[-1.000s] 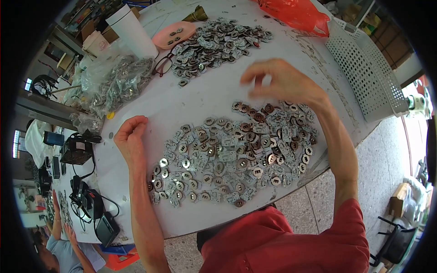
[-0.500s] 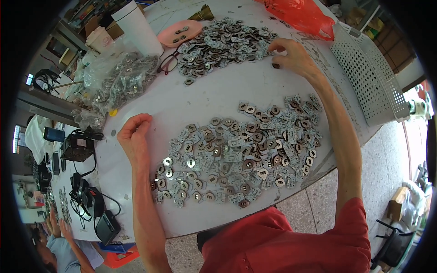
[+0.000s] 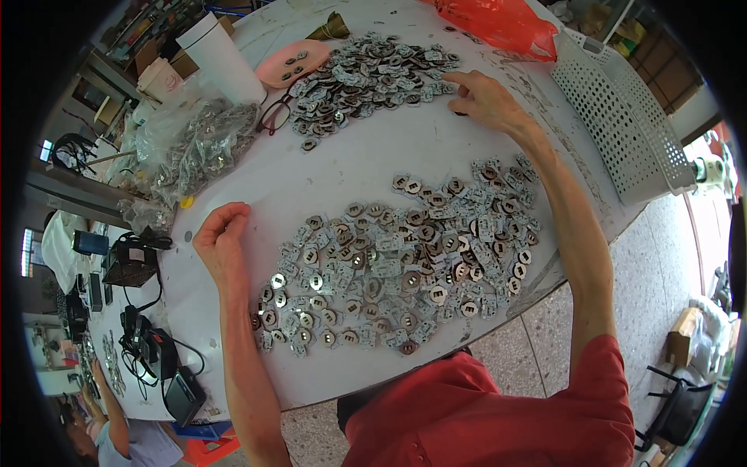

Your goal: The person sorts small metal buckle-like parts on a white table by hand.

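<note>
On the white table lie two spreads of small metal parts, flat grey plates with round discs on them. The near spread (image 3: pixel 389 272) is broad and loose; the far pile (image 3: pixel 373 74) is heaped. My right hand (image 3: pixel 490 101) is at the right edge of the far pile, its index finger reaching to the parts. Below its thumb tip shows a small dark round part (image 3: pixel 461 114), seemingly held by the curled fingers. My left hand (image 3: pixel 222 237) rests on the table left of the near spread, fingers closed; anything inside them is hidden.
A pink dish (image 3: pixel 272 70) with several parts, red-framed glasses (image 3: pixel 276 115), a white bottle (image 3: pixel 222 58) and clear bags (image 3: pixel 194 148) stand far left. A white perforated basket (image 3: pixel 618 117) and red plastic bag (image 3: pixel 498 27) lie right. Black adapters (image 3: pixel 156 346) and a co-worker (image 3: pixel 117 436) are at left.
The whole view has shifted slightly. My right index finger has straightened toward the far pile. My left hand stays in place. The co-worker's hands at the left have moved.
</note>
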`<action>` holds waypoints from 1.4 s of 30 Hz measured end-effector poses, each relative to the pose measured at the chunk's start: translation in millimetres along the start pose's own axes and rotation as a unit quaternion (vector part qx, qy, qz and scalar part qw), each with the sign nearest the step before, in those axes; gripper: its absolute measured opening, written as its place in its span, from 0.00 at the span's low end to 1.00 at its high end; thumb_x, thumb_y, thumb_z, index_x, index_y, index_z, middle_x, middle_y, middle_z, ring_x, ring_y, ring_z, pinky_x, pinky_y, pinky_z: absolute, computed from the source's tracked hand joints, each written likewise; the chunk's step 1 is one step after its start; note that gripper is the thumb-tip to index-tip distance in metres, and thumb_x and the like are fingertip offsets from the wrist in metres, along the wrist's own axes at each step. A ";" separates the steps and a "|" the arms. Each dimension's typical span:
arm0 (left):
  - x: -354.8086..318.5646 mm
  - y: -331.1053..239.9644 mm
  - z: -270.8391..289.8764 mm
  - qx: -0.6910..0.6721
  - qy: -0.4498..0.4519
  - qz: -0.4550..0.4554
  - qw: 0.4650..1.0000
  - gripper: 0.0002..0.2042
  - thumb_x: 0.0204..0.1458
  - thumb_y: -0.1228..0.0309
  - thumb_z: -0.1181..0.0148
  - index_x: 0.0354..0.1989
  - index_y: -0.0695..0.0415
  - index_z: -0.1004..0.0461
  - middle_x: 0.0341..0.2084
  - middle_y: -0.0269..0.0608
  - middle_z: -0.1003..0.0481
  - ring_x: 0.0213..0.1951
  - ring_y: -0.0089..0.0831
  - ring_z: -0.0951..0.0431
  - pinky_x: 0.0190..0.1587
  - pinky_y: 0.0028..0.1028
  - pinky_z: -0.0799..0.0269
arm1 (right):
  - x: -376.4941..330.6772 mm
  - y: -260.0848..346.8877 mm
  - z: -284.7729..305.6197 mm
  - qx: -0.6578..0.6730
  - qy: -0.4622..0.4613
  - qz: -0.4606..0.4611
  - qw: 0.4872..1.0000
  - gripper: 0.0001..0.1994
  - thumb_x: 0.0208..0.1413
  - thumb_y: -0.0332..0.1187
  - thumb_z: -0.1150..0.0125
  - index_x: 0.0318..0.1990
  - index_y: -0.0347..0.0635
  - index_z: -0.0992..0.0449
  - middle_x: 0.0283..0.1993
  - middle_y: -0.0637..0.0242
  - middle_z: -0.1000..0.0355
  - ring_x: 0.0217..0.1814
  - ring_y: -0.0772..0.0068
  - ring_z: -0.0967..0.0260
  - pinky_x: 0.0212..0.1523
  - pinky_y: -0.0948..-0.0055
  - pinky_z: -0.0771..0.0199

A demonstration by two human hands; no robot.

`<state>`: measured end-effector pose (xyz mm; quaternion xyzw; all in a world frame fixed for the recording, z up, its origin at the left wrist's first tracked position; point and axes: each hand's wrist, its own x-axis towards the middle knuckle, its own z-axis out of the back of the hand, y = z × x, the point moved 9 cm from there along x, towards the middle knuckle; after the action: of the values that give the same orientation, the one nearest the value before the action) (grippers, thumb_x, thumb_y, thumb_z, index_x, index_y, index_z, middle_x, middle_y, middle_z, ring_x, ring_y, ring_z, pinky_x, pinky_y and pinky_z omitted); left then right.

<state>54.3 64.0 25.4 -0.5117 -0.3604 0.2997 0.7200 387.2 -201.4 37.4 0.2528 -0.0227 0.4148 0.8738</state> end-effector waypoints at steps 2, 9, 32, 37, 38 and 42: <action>-0.5 -0.4 -0.4 0.006 0.000 0.001 1.000 0.07 0.43 0.82 0.47 0.30 0.65 0.23 0.25 0.34 0.25 0.31 0.20 0.29 0.39 0.18 0.37 | 0.0 -1.0 0.3 -0.016 -0.003 -0.015 1.000 0.20 0.42 0.33 0.40 0.47 0.42 0.28 0.41 0.55 0.30 0.40 0.61 0.32 0.41 0.66 0.32; -1.4 -2.7 -1.7 0.007 0.003 -0.002 1.000 0.07 0.43 0.82 0.47 0.30 0.64 0.23 0.25 0.34 0.25 0.31 0.20 0.29 0.38 0.19 0.37 | -4.0 -0.6 12.4 0.002 0.002 -0.004 1.000 0.09 0.41 0.32 0.40 0.28 0.35 0.27 0.29 0.59 0.27 0.30 0.63 0.29 0.34 0.67 0.29; -1.1 -2.0 -0.4 0.013 0.001 -0.006 1.000 0.08 0.42 0.81 0.48 0.30 0.65 0.23 0.25 0.35 0.24 0.31 0.21 0.28 0.39 0.19 0.37 | -4.6 24.6 0.8 -0.034 -0.045 0.084 0.995 0.08 0.47 0.27 0.44 0.37 0.40 0.25 0.38 0.58 0.30 0.40 0.56 0.31 0.42 0.63 0.32; 0.7 -0.8 2.0 0.003 0.000 -0.007 1.000 0.08 0.42 0.81 0.48 0.30 0.65 0.23 0.25 0.36 0.24 0.31 0.21 0.28 0.39 0.19 0.37 | -11.6 45.4 -1.9 -0.062 -0.052 0.143 0.986 0.09 0.47 0.25 0.45 0.38 0.39 0.25 0.37 0.60 0.30 0.37 0.56 0.31 0.41 0.63 0.31; 1.1 0.0 2.3 0.006 0.001 -0.005 1.000 0.08 0.42 0.81 0.48 0.30 0.65 0.23 0.26 0.36 0.24 0.31 0.21 0.28 0.38 0.19 0.36 | -10.9 47.4 -3.7 -0.078 -0.024 0.129 0.988 0.10 0.47 0.25 0.45 0.39 0.40 0.25 0.38 0.59 0.30 0.38 0.56 0.31 0.41 0.63 0.32; 1.0 2.7 0.5 -0.015 0.001 -0.003 1.000 0.08 0.42 0.81 0.48 0.30 0.65 0.23 0.25 0.36 0.24 0.31 0.21 0.28 0.38 0.19 0.36 | -15.9 53.7 -8.7 -0.104 0.033 0.128 0.986 0.13 0.48 0.30 0.45 0.43 0.45 0.25 0.39 0.58 0.31 0.42 0.54 0.31 0.43 0.59 0.32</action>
<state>54.3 65.9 23.2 -0.5214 -0.3659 0.2915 0.7136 335.7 -180.4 48.6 0.1417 -0.0690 0.5271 0.8350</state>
